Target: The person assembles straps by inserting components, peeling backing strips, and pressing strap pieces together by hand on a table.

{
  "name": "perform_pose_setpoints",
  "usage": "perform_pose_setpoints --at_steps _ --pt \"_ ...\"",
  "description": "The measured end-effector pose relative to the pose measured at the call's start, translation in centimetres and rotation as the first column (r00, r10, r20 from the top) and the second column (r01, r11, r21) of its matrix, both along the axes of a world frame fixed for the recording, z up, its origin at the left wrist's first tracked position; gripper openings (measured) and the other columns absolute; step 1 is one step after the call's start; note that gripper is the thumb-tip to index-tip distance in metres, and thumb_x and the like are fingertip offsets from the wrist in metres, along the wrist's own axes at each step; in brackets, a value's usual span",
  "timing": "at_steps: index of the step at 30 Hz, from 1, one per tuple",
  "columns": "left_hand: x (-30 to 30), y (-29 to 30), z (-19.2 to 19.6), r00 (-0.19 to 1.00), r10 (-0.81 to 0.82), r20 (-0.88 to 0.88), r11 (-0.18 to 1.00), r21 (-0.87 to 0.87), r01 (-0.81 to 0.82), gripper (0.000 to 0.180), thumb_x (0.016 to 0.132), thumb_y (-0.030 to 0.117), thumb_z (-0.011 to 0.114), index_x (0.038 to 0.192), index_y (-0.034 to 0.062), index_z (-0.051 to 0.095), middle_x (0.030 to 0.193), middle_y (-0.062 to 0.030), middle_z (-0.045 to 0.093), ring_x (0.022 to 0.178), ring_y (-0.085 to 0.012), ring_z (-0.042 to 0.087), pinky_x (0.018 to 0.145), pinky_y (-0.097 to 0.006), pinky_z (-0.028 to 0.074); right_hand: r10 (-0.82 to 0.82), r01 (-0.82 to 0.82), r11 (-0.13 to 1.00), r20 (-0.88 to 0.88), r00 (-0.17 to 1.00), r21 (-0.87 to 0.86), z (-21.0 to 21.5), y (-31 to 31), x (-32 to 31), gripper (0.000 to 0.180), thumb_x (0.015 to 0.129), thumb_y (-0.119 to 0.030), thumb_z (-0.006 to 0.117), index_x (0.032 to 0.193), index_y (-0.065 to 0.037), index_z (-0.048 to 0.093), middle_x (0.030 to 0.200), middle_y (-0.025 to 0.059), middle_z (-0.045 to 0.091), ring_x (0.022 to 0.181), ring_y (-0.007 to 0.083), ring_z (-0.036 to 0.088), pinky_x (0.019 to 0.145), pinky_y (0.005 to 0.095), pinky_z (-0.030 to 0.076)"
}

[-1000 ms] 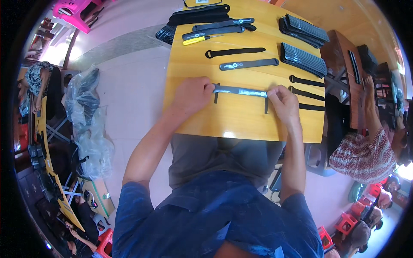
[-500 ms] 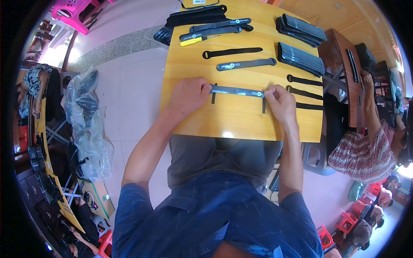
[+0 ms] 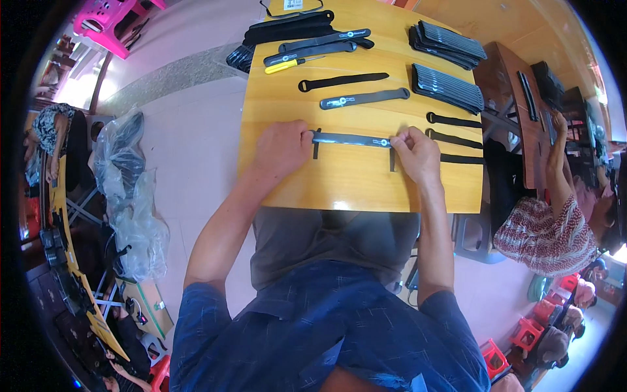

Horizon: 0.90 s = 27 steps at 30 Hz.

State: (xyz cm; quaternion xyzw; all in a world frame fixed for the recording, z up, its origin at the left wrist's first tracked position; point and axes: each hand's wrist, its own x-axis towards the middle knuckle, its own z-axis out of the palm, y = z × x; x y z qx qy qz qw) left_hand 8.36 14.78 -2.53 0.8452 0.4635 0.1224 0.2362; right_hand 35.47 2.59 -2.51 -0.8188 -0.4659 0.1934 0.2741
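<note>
The strap (image 3: 351, 139) lies flat across the middle of the yellow counter (image 3: 353, 183), stretched between both hands, and compared with a second ago it sits in nearly the same place; the right hand (image 3: 417, 157) has crept a little inward along it while the left hand (image 3: 282, 149) has barely shifted. That small change suggests the strap is being smoothed and lined up rather than lifted away. The left hand pinches the strap's left end with curled fingers; the right hand pinches the right end, fingers closed on it. Two short dark cross-pieces (image 3: 317, 144) hang from the strap, one near each hand. Beyond it lie two more single straps (image 3: 363, 99), one plain black, one grey. A yellow-handled screwdriver (image 3: 285, 65) rests by a pile of straps (image 3: 294, 32) at the far edge. Two stacks of dark straps (image 3: 448, 85) sit far right, and three thin looped straps (image 3: 454, 121) lie along the right edge.
</note>
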Motion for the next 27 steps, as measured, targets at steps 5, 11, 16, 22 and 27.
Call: perform_pose_setpoints --at_steps 5,11,16,22,27 --pt "0.1 -0.1 0.2 0.998 0.001 -0.061 1.0 0.012 -0.001 0.025 0.094 0.029 0.062 0.086 0.0064 0.069 0.082 -0.0198 0.071 0.08 -0.0425 0.069 0.072 -0.054 0.055 -0.004 0.004 1.0 -0.004 1.0 -0.007 -0.2 0.0 0.2 0.023 0.088 -0.027 0.076 0.089 -0.005 0.069 0.073 0.0102 0.07 0.067 0.0243 0.068 0.065 0.0371 0.053" --pt "0.4 -0.4 0.8 0.983 0.002 -0.185 0.999 0.04 0.005 0.028 0.096 0.032 0.059 0.089 0.0072 0.071 0.083 -0.0174 0.072 0.082 -0.0386 0.071 0.075 -0.053 0.056 -0.014 0.014 1.0 0.003 1.0 0.018 -0.3 -0.1 0.2 0.023 0.087 -0.027 0.077 0.088 -0.005 0.069 0.073 0.0103 0.07 0.067 0.0249 0.068 0.065 0.0367 0.053" --pt "-0.1 -0.3 -0.2 0.99 0.05 -0.129 0.998 0.036 -0.045 0.028 0.095 0.033 0.062 0.087 0.0073 0.07 0.087 -0.0185 0.072 0.084 -0.0411 0.07 0.077 -0.055 0.055 -0.024 0.031 0.999 0.148 0.989 -0.044 0.6 -0.2 -0.5 0.029 0.085 -0.033 0.079 0.089 -0.006 0.067 0.074 0.0108 0.07 0.072 0.0311 0.069 0.068 0.0429 0.053" --pt "-1.0 -0.5 -0.3 0.996 0.091 -0.009 0.996 0.015 -0.091 0.028 0.094 0.032 0.063 0.086 0.0068 0.07 0.084 -0.0181 0.072 0.083 -0.0405 0.07 0.076 -0.054 0.054 -0.046 0.043 0.999 0.23 0.972 0.018 1.2 -0.8 -0.9 0.035 0.081 -0.035 0.082 0.093 -0.007 0.066 0.078 0.0124 0.068 0.079 0.0332 0.068 0.07 0.0449 0.053" --pt "-1.3 -1.7 0.8 0.999 0.044 -0.02 0.997 0.064 -0.043 0.023 0.095 0.029 0.063 0.094 0.0082 0.071 0.094 -0.0153 0.074 0.088 -0.0372 0.07 0.077 -0.053 0.055 -0.052 -0.011 0.978 0.295 0.954 0.209 0.1 -1.5 -1.1 0.031 0.086 -0.028 0.077 0.102 -0.005 0.064 0.096 0.0169 0.067 0.088 0.0372 0.067 0.076 0.0468 0.054"
